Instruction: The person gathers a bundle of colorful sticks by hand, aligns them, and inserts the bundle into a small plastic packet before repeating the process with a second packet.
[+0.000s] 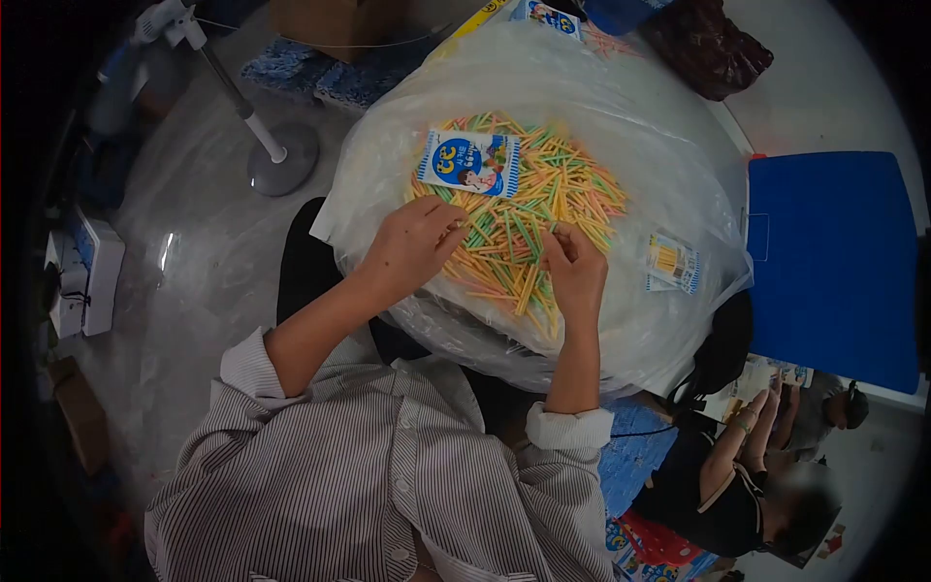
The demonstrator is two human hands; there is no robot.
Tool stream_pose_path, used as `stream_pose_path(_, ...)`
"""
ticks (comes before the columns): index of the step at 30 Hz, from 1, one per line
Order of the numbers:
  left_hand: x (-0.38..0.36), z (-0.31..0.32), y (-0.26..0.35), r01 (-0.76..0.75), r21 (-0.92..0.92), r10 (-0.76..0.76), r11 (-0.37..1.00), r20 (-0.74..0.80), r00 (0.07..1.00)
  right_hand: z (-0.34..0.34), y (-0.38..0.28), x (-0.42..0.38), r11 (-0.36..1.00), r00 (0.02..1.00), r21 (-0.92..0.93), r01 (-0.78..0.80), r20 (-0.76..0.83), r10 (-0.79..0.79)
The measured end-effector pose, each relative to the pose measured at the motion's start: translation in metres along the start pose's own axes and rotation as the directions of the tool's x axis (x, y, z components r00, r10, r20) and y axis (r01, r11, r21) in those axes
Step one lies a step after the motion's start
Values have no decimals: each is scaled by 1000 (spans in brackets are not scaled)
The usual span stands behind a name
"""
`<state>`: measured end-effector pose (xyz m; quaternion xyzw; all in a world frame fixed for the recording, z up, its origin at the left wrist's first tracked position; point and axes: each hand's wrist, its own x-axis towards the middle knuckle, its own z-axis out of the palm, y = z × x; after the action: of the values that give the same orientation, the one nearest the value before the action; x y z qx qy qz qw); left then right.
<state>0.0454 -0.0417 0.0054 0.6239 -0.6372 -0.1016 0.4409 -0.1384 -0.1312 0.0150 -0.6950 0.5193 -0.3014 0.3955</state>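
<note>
A loose heap of thin yellow, green and pink candy sticks lies on a clear plastic sheet. On the heap's far left part rests a blue-and-white printed packet. My left hand is at the heap's left edge, just below that packet, its fingers curled together over the sticks. My right hand is over the heap's right side, with thumb and fingertips pinched close to the sticks. Whatever is between the fingers of either hand is too small to make out. A small packet showing yellow sticks lies on the plastic to the right.
To the right is a blue panel-like surface. A grey stand with a round base is on the floor at left. A cardboard box and a dark plastic bag are at the back. Another person works at lower right.
</note>
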Motion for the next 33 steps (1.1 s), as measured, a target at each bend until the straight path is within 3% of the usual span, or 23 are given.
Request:
stream_pose_path(2,4,5,10,126,-43,-119,991,134,984,-4,1,-5,1000,999,-6,21,48,-20)
stream_pose_path(4,5,11,14,145,-74,-134,987,133,982,-6,-23,-9,927,972,-292,233,104,-212)
stream_pose_path(5,6,13,15,166,-104,-152,981,129,980,-6,-23,-8,929,973,-291,229,100,-209)
stream_pose_path(8,2,18,9,127,-76,-117,989,120,986,-6,-21,-5,863,955,-422,276,220,-198)
stream_pose_path(10,2,17,13,103,-77,-94,992,104,990,-5,-24,3,760,881,-453,467,311,-356)
stream_pose_path(17,-2,6,11,65,-90,-61,994,50,997,2,-37,18,678,887,-579,452,371,-274)
stream_pose_path(20,-3,8,10,30,-75,-28,997,21,999,3,-33,19,629,863,-597,498,410,-294)
stream_pose_path(23,-3,7,15,16,-123,-17,992,-12,1000,-4,-26,25,595,828,-577,560,362,-429)
stream_pose_path(25,-1,5,17,21,-147,-23,989,-15,1000,-13,-29,31,746,878,-463,479,248,-409)
stream_pose_path(29,10,3,26,49,-194,-46,980,20,999,-29,-41,38,884,924,-272,380,153,-350)
stream_pose_path(30,15,3,28,47,-193,-44,980,18,999,-32,-50,37,981,979,-73,180,110,-171)
stream_pose_path(31,22,5,29,23,-219,-20,976,15,1000,-34,-56,36,990,994,134,-34,108,20)
stream_pose_path(32,28,7,32,-2,-245,4,970,10,1000,-33,-56,35,990,994,135,-32,107,17)
stream_pose_path(33,34,10,35,-6,-244,8,970,8,1000,-32,-57,34,963,988,250,-103,140,70)
